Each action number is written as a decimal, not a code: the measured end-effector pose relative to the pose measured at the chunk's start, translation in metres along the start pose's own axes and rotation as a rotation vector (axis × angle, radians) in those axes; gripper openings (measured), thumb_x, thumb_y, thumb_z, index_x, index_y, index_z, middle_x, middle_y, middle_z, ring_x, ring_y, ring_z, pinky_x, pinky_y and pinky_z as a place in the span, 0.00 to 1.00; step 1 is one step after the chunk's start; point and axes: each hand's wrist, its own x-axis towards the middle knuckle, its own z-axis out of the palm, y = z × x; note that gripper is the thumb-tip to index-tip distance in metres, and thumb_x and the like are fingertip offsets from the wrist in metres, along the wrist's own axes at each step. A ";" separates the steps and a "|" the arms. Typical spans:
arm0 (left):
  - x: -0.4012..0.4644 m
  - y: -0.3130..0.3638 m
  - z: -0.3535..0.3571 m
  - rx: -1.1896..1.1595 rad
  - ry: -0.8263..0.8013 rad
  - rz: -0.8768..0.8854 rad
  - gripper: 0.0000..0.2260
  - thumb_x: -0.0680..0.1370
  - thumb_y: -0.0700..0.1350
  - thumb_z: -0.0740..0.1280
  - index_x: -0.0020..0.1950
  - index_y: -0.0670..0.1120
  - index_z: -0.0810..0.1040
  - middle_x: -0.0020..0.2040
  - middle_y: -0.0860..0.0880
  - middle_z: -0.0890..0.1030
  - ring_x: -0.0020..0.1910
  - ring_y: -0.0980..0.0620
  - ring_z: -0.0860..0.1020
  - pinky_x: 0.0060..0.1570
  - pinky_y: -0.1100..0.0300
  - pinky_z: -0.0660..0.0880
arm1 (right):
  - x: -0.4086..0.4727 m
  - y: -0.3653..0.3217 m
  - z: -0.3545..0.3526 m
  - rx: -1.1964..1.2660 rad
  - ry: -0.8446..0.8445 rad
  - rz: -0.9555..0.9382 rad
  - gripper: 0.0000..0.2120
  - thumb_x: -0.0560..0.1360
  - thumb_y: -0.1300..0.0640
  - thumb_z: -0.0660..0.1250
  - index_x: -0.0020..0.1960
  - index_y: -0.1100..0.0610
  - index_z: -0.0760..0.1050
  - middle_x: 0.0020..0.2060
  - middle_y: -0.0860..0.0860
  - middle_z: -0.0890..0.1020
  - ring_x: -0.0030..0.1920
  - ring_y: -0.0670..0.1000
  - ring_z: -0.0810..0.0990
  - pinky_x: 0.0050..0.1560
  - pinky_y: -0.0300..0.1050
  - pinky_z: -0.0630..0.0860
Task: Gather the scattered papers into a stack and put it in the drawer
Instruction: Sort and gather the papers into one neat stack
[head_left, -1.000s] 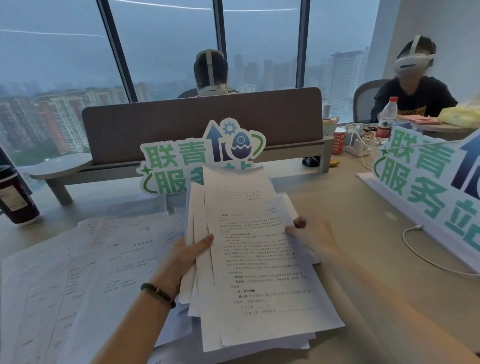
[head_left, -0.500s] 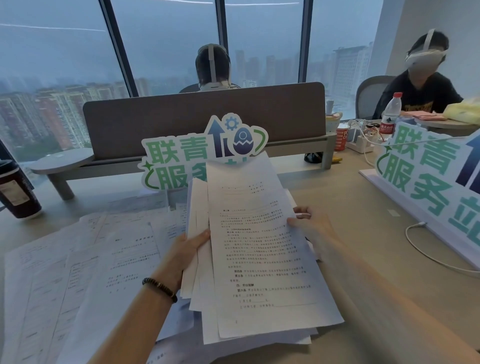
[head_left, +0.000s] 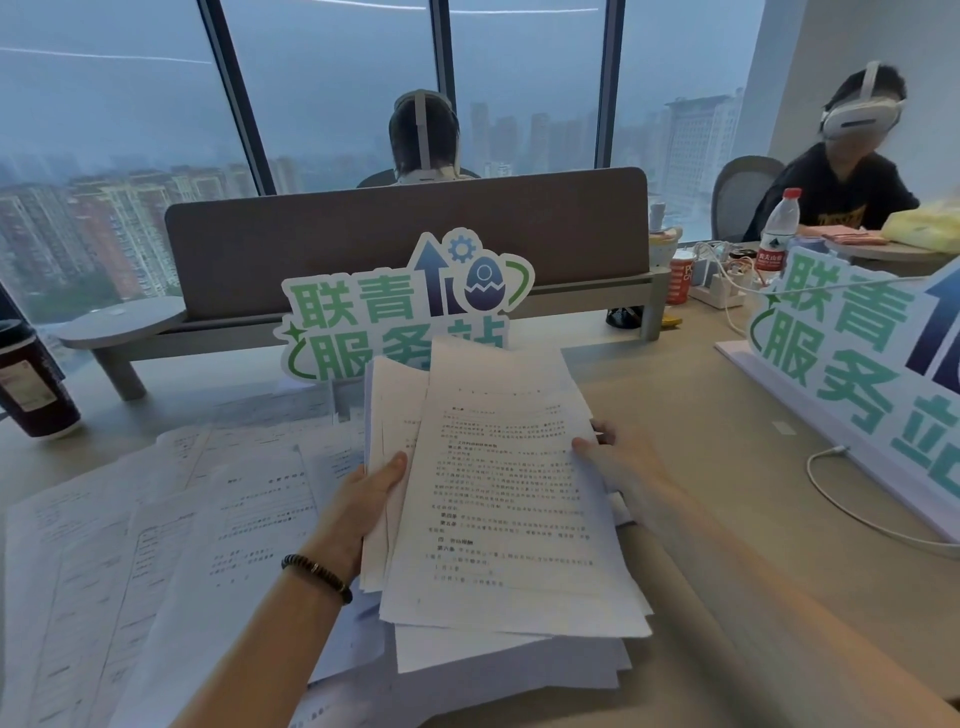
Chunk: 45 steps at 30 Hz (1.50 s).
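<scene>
While the wooden desk carries many loose papers spread over its left near part, an uneven stack of papers is held above the near middle. Behind it, far, stands a green sign. The left hand grips the stack's left edge, thumb on top; the right hand pinches its right edge. I cannot see any drawer.
</scene>
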 end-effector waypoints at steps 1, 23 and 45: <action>-0.001 0.000 0.001 0.011 0.000 0.005 0.11 0.83 0.46 0.63 0.56 0.40 0.80 0.31 0.50 0.86 0.28 0.53 0.84 0.23 0.64 0.77 | -0.001 -0.001 0.001 0.080 -0.018 0.015 0.08 0.78 0.61 0.69 0.56 0.53 0.75 0.48 0.51 0.83 0.50 0.54 0.83 0.48 0.52 0.82; -0.001 0.000 0.005 0.038 0.074 0.025 0.12 0.83 0.50 0.62 0.52 0.44 0.80 0.28 0.52 0.84 0.25 0.56 0.82 0.21 0.65 0.75 | -0.007 0.000 -0.002 -0.063 -0.083 0.029 0.07 0.76 0.57 0.72 0.52 0.55 0.76 0.47 0.52 0.84 0.42 0.49 0.84 0.37 0.41 0.79; 0.004 -0.006 0.005 -0.052 -0.008 0.051 0.12 0.80 0.50 0.67 0.55 0.44 0.83 0.47 0.43 0.87 0.42 0.44 0.87 0.35 0.55 0.83 | -0.017 -0.005 0.012 -0.226 -0.007 -0.055 0.12 0.76 0.53 0.68 0.58 0.54 0.72 0.51 0.48 0.81 0.51 0.51 0.81 0.49 0.48 0.78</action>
